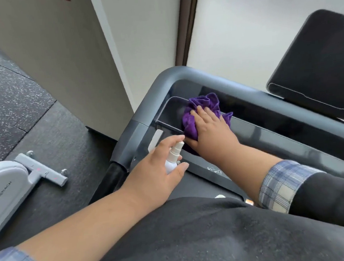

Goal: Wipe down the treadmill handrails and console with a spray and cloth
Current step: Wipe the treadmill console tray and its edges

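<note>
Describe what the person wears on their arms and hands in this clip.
Both hands, left hand and right hand, are bare: no gloves, rings or watch visible. Blue-and-cream plaid sleeves are pushed up both forearms; the right arm also shows a black outer sleeve.

Dark speckled rubber floor (12, 96); white wall (63, 46); brown curtain (188, 25).

Soft, even daylight fills the scene, brightest on the pale wall (252, 33) behind the treadmill console (269, 135). The console's glossy dark surface carries faint grey reflections, with no hard glare. Shadows are weak and diffuse. Wide-angle distortion bends straight lines away from the console, most at the frame's edges. Detail is slightly soft throughout, and the speckled floor (12, 96) left of the console looks smeared.
</note>
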The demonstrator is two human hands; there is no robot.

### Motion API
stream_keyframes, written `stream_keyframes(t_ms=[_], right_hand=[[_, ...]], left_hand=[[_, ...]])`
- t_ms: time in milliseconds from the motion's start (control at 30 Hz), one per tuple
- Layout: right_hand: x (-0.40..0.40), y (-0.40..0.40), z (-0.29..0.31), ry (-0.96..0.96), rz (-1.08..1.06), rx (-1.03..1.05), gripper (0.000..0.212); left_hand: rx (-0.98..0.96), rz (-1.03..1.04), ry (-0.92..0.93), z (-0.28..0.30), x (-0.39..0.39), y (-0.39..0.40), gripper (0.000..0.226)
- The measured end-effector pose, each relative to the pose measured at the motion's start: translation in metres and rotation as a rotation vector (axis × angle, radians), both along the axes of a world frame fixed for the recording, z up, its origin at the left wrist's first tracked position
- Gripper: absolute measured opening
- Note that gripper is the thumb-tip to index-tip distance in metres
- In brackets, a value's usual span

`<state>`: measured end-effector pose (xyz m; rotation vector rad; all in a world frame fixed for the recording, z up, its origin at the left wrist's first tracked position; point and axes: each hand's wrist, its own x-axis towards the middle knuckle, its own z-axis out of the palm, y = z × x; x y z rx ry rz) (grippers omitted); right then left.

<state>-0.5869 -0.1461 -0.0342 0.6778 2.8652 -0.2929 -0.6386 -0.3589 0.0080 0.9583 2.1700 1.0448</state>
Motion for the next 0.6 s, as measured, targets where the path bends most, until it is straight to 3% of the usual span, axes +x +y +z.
stream_keyframes(t_ms=[300,433,600], right_hand=[[0.119,0.030,0.002,0.110,-0.147,-0.072,0.078],[0.129,0.018,0.017,0.316,-0.312,-0.242,0.040],[0.121,0.002,0.044,0.533,-0.346,-0.409,0.034]], left_hand=[[0.008,-0.015,0.000,-0.003,-0.002,0.050,0.053],[-0.031,0.057,0.082,-0.005,-0.021,0.070,0.051],[-0.180,0.082,0.172,-0.011,-0.049,0.089,0.048]])
